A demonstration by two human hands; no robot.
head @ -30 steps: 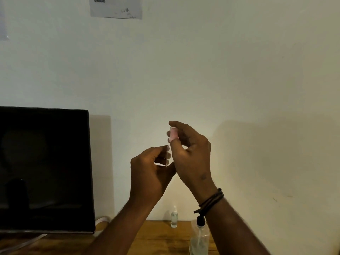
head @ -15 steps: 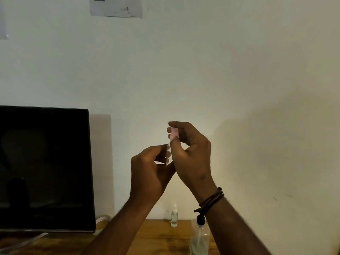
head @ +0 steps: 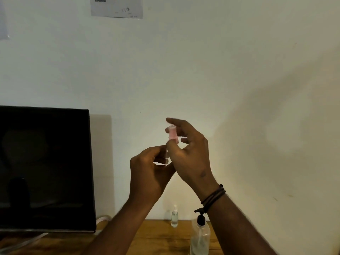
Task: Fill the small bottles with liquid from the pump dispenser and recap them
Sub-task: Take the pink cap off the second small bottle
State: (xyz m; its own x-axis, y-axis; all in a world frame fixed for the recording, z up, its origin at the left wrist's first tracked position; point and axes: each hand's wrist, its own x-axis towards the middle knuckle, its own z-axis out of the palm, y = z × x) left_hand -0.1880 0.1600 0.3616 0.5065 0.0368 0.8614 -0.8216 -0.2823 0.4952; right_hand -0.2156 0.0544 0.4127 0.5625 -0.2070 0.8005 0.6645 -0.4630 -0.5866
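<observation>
Since a second ago: right hand (head: pixel 191 155) fingers loosened off pink cap (head: pixel 172 134) | held bottle (head: pixel 167 155) mid-air, pinched by left hand (head: pixel 149 172), cap seemingly on | second small bottle (head: pixel 174 218) capped on table (head: pixel 158 236) beside pump dispenser (head: pixel 200 234) | fill levels unreadable.

Pale plain wall (head: pixel 202 61) fills most of view. Dark monitor (head: pixel 44 168), screen off, stands far left against wall. Printed paper sheet (head: pixel 117 7) stuck high on wall. Wooden worktop (head: pixel 156 236) along bottom. Soft broad shadow across right wall; dim warm light.
</observation>
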